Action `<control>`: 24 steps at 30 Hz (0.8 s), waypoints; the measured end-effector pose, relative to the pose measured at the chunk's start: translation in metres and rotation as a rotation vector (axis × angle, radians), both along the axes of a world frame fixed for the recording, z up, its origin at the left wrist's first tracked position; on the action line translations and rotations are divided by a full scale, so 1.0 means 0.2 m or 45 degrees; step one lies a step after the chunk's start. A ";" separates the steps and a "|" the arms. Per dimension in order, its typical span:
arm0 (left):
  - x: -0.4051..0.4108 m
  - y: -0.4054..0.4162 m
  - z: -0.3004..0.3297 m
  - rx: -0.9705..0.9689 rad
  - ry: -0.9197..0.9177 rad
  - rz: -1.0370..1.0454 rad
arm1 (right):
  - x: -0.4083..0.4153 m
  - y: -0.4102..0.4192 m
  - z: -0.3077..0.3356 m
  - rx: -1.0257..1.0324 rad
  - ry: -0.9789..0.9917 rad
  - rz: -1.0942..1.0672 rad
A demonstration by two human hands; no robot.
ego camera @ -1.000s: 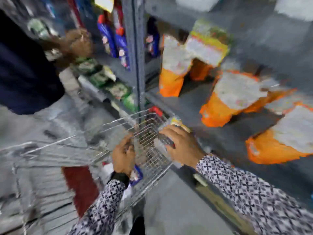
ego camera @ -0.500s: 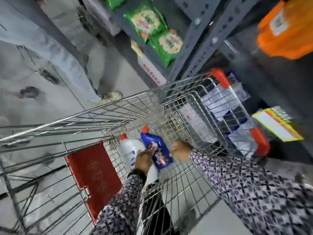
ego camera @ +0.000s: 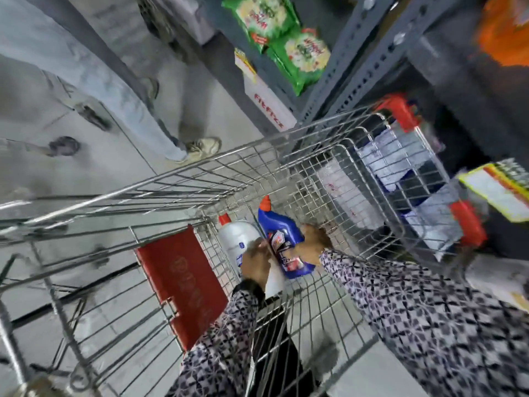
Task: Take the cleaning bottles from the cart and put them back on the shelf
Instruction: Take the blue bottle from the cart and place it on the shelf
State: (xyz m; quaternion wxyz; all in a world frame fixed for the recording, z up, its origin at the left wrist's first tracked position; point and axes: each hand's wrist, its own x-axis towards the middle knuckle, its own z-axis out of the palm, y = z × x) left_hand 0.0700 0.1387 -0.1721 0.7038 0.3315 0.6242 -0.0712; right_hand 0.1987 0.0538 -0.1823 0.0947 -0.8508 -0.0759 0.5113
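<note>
Two cleaning bottles lie on the floor of the wire cart (ego camera: 200,167). The blue bottle (ego camera: 282,229) has an orange-red cap and a printed label; my right hand (ego camera: 310,243) wraps around its right side. Beside it to the left lies a white bottle (ego camera: 236,234) with a red cap, and my left hand (ego camera: 256,263) rests over its lower part, fingers curled onto it. Both patterned sleeves reach down into the basket. The grey metal shelf (ego camera: 343,70) stands just beyond the cart's far end.
A red flap (ego camera: 183,285) hangs on the cart's left inner side. Green packets (ego camera: 289,44) lie on a low shelf, an orange bag (ego camera: 506,32) higher right. Another person's legs and shoe (ego camera: 200,147) stand at the cart's far left corner. White-blue packs (ego camera: 400,164) sit outside the cart's right wall.
My view swung down from the shelf into the cart. Both hands went from the cart's rim down to the two bottles; my right hand has now closed around the blue one.
</note>
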 end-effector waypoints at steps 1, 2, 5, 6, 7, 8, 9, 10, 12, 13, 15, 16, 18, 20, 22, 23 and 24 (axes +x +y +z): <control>-0.01 -0.01 0.05 0.035 -0.032 0.005 | 0.02 -0.02 0.08 0.060 0.007 -0.015; -0.02 -0.01 0.10 0.014 -0.075 -0.004 | 0.03 -0.05 0.18 0.122 0.008 -0.032; -0.01 -0.06 0.42 -0.017 -0.282 -0.155 | 0.04 -0.16 0.50 0.445 0.081 -0.193; 0.00 -0.08 0.58 0.033 -0.348 -0.208 | 0.04 -0.21 0.62 0.551 0.107 -0.242; 0.01 -0.11 0.72 0.083 -0.408 -0.240 | 0.04 -0.27 0.75 0.654 0.112 -0.288; 0.01 -0.15 0.86 0.135 -0.478 -0.277 | 0.03 -0.33 0.89 0.752 0.094 -0.323; 0.00 -0.19 0.98 0.206 -0.560 -0.336 | 0.01 -0.39 1.00 0.849 0.081 -0.367; -0.01 -0.26 1.13 0.253 -0.656 -0.389 | -0.01 -0.49 1.14 0.936 0.028 -0.401; -0.04 -0.39 1.36 0.289 -0.844 -0.436 | -0.08 -0.69 1.42 1.100 -0.108 -0.475; -0.04 -0.45 1.48 0.317 -0.919 -0.465 | -0.12 -0.80 1.55 1.175 -0.170 -0.512; -0.06 -0.62 1.73 0.407 -1.052 -0.558 | -0.22 -1.04 1.82 1.298 -0.312 -0.540; -0.07 -0.71 1.84 0.449 -1.124 -0.610 | -0.27 -1.15 1.93 1.350 -0.378 -0.556; -0.10 -0.90 2.06 0.500 -1.270 -0.701 | -0.39 -1.37 2.14 1.440 -0.539 -0.625; -0.14 -1.05 2.21 0.560 -1.382 -0.764 | -0.48 -1.54 2.27 1.503 -0.656 -0.653; -0.19 -1.20 2.32 0.636 -1.483 -0.828 | -0.58 -1.71 2.38 1.553 -0.738 -0.699; -0.22 -1.24 2.36 0.664 -1.524 -0.851 | -0.61 -1.77 2.41 1.581 -0.755 -0.731; -0.24 -1.30 2.40 0.687 -1.563 -0.880 | -0.66 -1.83 2.44 1.605 -0.777 -0.763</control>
